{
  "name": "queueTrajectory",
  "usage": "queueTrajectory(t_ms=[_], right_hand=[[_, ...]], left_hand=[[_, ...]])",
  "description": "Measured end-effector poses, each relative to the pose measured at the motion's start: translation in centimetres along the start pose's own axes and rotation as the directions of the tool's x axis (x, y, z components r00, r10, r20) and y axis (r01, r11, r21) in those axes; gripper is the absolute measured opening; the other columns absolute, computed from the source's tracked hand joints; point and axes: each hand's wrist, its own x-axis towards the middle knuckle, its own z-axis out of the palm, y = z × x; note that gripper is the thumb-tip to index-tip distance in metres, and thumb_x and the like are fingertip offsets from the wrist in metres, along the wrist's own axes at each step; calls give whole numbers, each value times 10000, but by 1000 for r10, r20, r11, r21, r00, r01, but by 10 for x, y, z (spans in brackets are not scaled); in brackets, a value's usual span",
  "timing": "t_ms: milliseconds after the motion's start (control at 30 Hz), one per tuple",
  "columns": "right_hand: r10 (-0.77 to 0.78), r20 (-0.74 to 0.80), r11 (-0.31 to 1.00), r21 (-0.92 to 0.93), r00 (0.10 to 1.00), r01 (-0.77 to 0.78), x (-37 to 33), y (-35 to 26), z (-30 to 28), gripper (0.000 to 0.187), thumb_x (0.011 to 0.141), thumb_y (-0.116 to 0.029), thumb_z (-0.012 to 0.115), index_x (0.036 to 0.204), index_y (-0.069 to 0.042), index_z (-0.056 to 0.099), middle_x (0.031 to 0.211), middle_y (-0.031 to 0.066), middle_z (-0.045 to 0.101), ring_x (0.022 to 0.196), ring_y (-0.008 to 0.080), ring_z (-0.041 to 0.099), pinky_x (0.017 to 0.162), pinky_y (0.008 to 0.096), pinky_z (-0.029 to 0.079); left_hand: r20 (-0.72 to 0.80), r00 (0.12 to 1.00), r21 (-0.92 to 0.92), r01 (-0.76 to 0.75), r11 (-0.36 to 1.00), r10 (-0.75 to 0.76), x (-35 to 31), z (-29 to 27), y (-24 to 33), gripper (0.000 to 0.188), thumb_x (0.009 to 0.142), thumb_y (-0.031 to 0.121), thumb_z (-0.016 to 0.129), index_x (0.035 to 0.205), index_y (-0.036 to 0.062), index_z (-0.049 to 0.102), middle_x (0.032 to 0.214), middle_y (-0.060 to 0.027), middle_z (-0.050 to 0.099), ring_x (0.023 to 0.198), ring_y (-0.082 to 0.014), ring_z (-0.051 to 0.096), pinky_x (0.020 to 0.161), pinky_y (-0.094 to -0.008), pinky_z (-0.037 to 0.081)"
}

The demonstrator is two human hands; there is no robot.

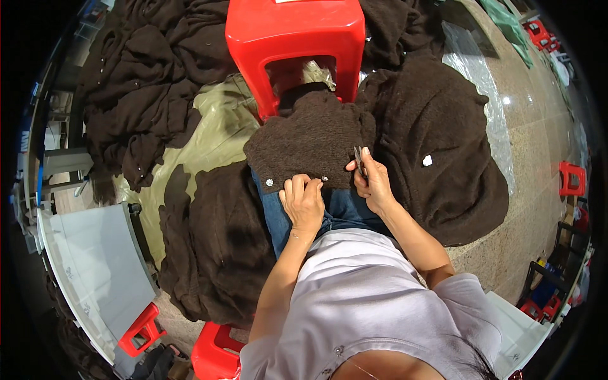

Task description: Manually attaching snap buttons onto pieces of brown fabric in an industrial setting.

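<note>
Across my lap lies a dark brown knit garment (310, 136), its near edge over my jeans. My left hand (304, 202) is closed on that edge, fingers curled over the fabric. A small shiny button (325, 178) shows by its thumb and forefinger. Farther left on the same edge sits a pale, flower-like button (270, 182). In my right hand (377, 185) is a pair of small dark thread snips (358, 158), blades pointing away from me above the garment's right side. Whether the blades are parted is too small to tell.
A red plastic stool (294, 31) stands just beyond my lap. Brown garments are heaped at far left (145, 82), near left (221, 234) and right (443, 126), the right heap bearing a white scrap (427, 161). Yellowish plastic sheeting (215, 120) lies underneath. Another red stool (215, 351) is at lower left.
</note>
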Motion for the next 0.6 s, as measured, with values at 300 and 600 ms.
queueTrajectory(t_ms=[300,600], right_hand=[[-10,96,975,-218,995,31,-22,-9,10,535,1020,-480,411,830,-36,641,508,-43,377,416,44,253,402,223,176],[47,224,809,-581,974,94,-38,10,15,516,962,-422,546,679,-14,684,511,-11,458,512,89,396,477,305,300]], left_hand=[[213,936,-771,337,540,-280,-11,-12,6,63,898,-78,571,891,-20,595,1086,-143,641,731,-138,646,576,-231,527],[306,911,-869,386,308,-277,-18,-17,8,32,955,-43,520,974,-52,544,1167,-198,616,910,-155,641,774,-294,592]])
